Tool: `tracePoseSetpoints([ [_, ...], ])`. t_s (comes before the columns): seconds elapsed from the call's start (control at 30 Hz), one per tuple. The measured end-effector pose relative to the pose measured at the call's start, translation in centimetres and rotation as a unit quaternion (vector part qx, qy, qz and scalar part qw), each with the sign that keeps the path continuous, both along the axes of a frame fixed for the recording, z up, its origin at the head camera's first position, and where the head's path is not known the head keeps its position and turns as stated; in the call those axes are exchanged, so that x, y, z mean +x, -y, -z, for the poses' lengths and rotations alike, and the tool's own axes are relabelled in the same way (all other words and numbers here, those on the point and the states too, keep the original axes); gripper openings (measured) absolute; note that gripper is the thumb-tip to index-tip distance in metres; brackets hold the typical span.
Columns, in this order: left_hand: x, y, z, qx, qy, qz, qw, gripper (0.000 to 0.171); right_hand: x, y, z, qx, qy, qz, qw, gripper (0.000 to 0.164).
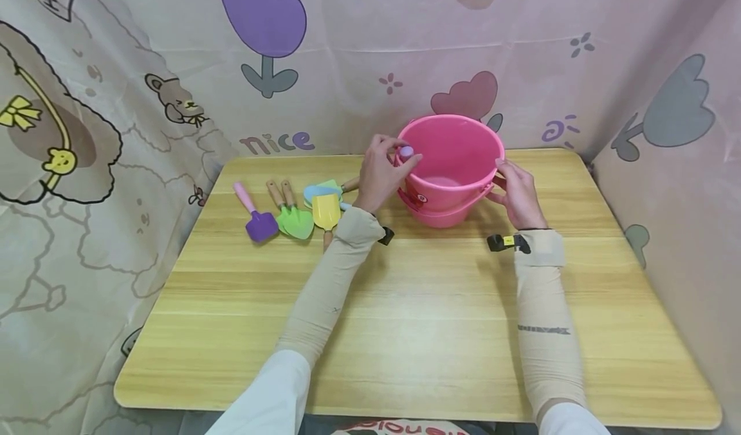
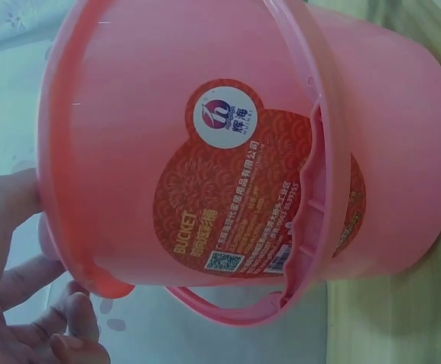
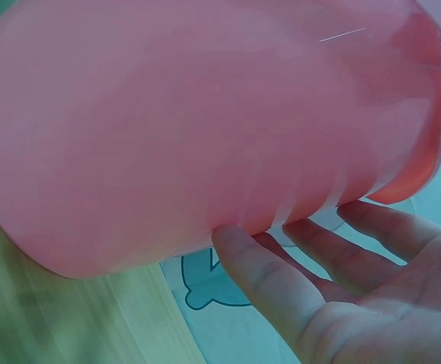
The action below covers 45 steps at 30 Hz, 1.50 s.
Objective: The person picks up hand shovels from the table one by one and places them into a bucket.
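A pink bucket (image 1: 444, 194) stands on the table with its mouth up; its handle (image 2: 334, 167) hangs across the front, over a red label (image 2: 212, 189). At the left of the rim my left hand (image 1: 379, 171) pinches a small rounded lavender piece (image 1: 407, 152) between thumb and forefinger; fingers hide most of it, so its kind is unclear. On the other side my right hand (image 1: 520, 194) holds the bucket near its rim. In the right wrist view, several fairly straight fingers (image 3: 258, 265) touch the outer wall, and another fingertip sits at the rim.
Left of the bucket lie toy garden tools: a purple shovel (image 1: 262, 226), green tools (image 1: 296, 222), a yellow shovel (image 1: 327, 212) and a light blue piece (image 1: 321, 192). My left forearm passes close by them. A patterned curtain (image 1: 347, 68) rises behind the wooden table (image 1: 428, 332).
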<state>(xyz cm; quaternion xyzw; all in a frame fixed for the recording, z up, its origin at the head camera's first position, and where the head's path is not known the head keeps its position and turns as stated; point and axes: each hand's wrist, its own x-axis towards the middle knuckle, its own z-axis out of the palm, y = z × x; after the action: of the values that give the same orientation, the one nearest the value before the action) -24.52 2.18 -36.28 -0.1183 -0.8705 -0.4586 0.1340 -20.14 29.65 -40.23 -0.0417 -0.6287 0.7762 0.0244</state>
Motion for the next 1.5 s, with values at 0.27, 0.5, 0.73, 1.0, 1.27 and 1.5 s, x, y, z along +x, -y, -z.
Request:
tracePoseSetpoints([
  [0.27,0.4,1.2,0.5,0.042,0.021,0.008,0.9989,0.05,-0.2,0.0,-0.1,0.011,0.002,0.001,1.0,0.059],
  [0.5,0.9,2.7,0.6,0.067,0.04,0.01,0.9969,0.05,0.0,-0.1,-0.3,0.007,-0.004,-0.001,1.0,0.059],
  [0.73,0.8,5.4,0.7,0.073,0.031,0.011,0.9968,0.048,0.3,0.0,-0.4,0.005,-0.002,-0.004,1.0,0.061],
  [1.0,0.8,9.4,1.7,0.079,0.046,-0.015,0.9957,0.05,0.4,0.0,-0.3,0.004,-0.003,-0.005,1.0,0.06],
  [1.27,1.2,13.6,3.2,0.085,0.051,-0.057,0.9935,0.048,0.5,0.2,-0.2,0.005,-0.002,-0.003,1.0,0.06],
  [1.5,1.9,16.4,4.9,0.074,0.08,-0.095,0.9895,0.047,0.6,0.1,-0.4,0.002,-0.001,-0.006,1.0,0.06],
])
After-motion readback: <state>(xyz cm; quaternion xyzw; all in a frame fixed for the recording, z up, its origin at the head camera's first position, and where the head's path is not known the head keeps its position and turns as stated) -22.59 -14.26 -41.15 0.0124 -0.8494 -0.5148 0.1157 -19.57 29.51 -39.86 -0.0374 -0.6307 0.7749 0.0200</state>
